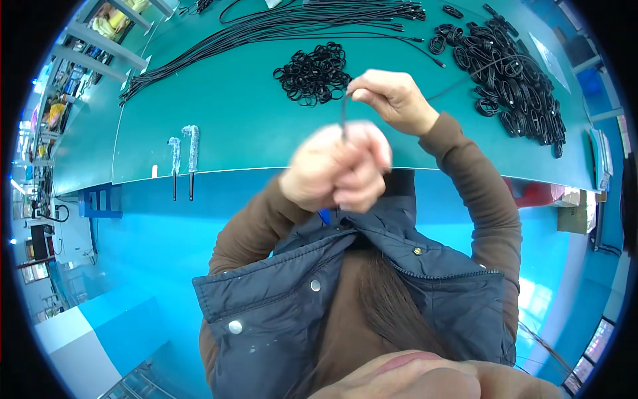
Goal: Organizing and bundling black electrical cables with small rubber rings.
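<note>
While the left hand (pixel 340 166) closes on one black cable (pixel 344 118) near twelve o'clock, though blur leaves its exact grip unclear, the right hand (pixel 395 101) pinches it between thumb and fingers. It should handle as light, springy and smooth, hardly fragile; the plain jacket is the place to hold, sparing the ends. On the table (pixel 232 126), one heap of black rings (pixel 312 74) lies at twelve, one long-cable bundle (pixel 319 14) sweeps from ten to one, one pile of coiled cables (pixel 515 90) at two, and two black-handled tools (pixel 192 146) between nine and ten.
</note>
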Tool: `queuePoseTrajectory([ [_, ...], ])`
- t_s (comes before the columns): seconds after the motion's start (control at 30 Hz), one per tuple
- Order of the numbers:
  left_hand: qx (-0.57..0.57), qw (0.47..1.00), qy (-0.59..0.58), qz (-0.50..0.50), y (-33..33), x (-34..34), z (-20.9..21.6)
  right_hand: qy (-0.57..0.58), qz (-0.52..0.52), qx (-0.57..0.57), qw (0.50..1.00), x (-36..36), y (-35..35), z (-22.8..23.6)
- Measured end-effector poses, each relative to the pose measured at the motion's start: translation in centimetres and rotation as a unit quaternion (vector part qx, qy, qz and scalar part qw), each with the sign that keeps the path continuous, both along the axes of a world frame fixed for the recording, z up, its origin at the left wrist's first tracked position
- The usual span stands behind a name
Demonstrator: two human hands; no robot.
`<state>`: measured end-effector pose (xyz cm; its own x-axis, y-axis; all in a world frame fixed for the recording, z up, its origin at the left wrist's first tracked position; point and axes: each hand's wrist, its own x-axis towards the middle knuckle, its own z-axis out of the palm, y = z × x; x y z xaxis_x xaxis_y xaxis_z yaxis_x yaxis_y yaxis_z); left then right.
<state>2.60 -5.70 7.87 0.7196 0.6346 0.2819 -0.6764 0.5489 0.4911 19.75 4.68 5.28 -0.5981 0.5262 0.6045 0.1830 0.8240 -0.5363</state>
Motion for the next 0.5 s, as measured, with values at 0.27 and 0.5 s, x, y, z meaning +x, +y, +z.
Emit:
queuePoseTrajectory([
  [0.27,0.380,0.764,0.333,0.402,7.4,-4.3,-1.3,-0.201,0.027,0.051,0.978,2.7,-6.7,3.9],
  [0.5,0.203,0.961,0.181,-0.043,4.0,-1.7,-0.5,-0.072,0.022,0.034,0.997,2.4,0.3,5.7],
])
